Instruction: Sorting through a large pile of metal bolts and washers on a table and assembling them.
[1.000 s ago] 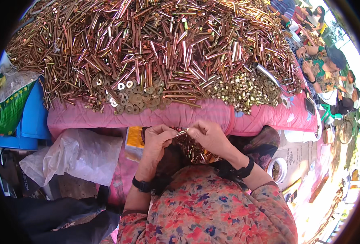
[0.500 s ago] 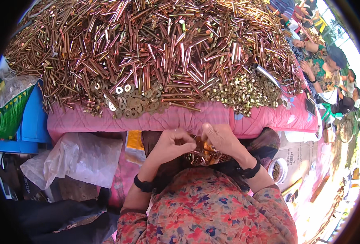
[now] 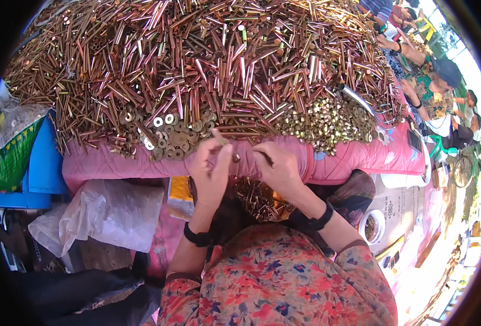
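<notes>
At the frame's centre we saw the left hand (image 3: 210,175) and right hand (image 3: 282,169) apart; we could not tell if they gripped anything. Washers (image 3: 182,138) lay near the left one, nuts (image 3: 317,122) right of centre, tubes (image 3: 219,70) across the top.

Left hand (image 3: 211,169): moved forward over the quilt (image 3: 115,161), near the washers (image 3: 178,139). Right hand (image 3: 279,167): also shifted forward. Lap tubes (image 3: 255,200): became more exposed.
</notes>
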`<state>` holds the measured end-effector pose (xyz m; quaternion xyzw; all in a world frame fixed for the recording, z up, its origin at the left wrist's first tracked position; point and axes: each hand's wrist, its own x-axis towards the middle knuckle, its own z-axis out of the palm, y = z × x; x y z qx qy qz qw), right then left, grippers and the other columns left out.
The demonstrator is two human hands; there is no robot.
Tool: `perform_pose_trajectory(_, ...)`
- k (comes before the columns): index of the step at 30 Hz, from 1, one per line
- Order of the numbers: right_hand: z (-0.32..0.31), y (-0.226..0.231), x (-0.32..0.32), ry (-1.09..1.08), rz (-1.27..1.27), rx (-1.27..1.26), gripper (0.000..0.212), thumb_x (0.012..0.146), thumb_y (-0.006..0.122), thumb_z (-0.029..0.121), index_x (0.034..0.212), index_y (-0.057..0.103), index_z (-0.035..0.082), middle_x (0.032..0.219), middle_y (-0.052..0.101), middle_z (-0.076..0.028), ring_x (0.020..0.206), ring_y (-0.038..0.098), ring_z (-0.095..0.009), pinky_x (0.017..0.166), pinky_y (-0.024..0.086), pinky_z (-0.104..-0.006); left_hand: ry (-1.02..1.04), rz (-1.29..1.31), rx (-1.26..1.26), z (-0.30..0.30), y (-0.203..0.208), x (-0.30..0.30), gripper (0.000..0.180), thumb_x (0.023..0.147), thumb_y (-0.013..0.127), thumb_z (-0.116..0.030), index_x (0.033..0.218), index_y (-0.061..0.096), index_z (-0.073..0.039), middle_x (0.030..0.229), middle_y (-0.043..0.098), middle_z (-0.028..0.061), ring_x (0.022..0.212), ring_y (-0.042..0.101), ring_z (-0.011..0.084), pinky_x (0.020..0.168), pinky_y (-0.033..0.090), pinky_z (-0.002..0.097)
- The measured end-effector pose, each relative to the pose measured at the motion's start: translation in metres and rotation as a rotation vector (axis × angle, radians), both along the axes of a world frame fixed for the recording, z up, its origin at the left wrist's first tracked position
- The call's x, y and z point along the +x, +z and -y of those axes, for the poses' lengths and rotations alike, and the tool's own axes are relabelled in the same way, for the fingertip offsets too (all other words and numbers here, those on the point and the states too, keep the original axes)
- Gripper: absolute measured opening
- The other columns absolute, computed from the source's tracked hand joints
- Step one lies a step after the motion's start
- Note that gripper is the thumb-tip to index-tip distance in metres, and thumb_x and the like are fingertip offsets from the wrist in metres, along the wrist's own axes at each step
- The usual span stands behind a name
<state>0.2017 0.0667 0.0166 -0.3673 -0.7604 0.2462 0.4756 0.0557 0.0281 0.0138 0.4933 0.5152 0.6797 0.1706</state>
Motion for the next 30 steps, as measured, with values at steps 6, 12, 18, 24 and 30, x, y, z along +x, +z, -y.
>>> perform_pose_trajectory(6,-0.021,-0.031,-0.057,0.076,0.536,0.113,0.007,0.076,0.056,0.01,0.079,0.055,0.003,0.079,0.053,-0.011,0.065,0.062,-0.028,0.057,0.052,-0.0383,-0.068,0.868,-0.322,0.033,-0.019,-0.036,0.011,0.084,0.059,-0.014,0.088,0.058,-0.003,0.063,0.051,-0.0006,0.047,0.04,0.005,0.043,0.03,0.0186)
perform_pose_trajectory(12,-0.027,-0.04,-0.07,-0.004,0.656,0.171,0.007,0.076,0.055,0.011,0.078,0.054,0.004,0.078,0.054,-0.012,0.063,0.061,-0.03,0.055,0.051,-0.0391,-0.051,0.932,-0.467,0.047,-0.02,-0.034,0.01,0.084,0.061,-0.016,0.084,0.06,-0.006,0.059,0.05,-0.0029,0.043,0.037,0.0034,0.04,0.025,0.0186)
perform_pose_trajectory(18,-0.023,-0.027,-0.063,-0.081,0.195,0.024,0.008,0.076,0.06,0.011,0.073,0.059,0.004,0.07,0.057,-0.01,0.061,0.061,-0.026,0.054,0.05,-0.0336,-0.166,0.946,-0.474,0.044,-0.024,-0.025,0.012,0.083,0.064,-0.016,0.081,0.063,-0.004,0.06,0.053,-0.0021,0.044,0.039,0.0031,0.039,0.026,0.019)
perform_pose_trajectory(24,0.0,-0.01,-0.045,0.094,-0.118,-0.303,0.009,0.075,0.064,0.004,0.083,0.065,0.003,0.077,0.062,-0.012,0.063,0.063,-0.025,0.055,0.049,-0.0306,-0.213,0.955,-0.523,0.043,-0.019,-0.019,0.01,0.083,0.065,-0.014,0.083,0.063,-0.004,0.061,0.054,-0.0013,0.045,0.039,0.0025,0.039,0.026,0.0172)
perform_pose_trajectory(30,0.016,-0.003,-0.046,0.192,0.063,0.23,0.01,0.079,0.062,0.005,0.09,0.062,0.003,0.069,0.06,-0.013,0.059,0.061,-0.027,0.053,0.048,-0.0309,-0.25,1.034,-0.44,0.039,-0.021,-0.02,0.008,0.084,0.064,-0.012,0.084,0.061,-0.005,0.062,0.055,0.0001,0.044,0.039,0.0021,0.039,0.026,0.0159)
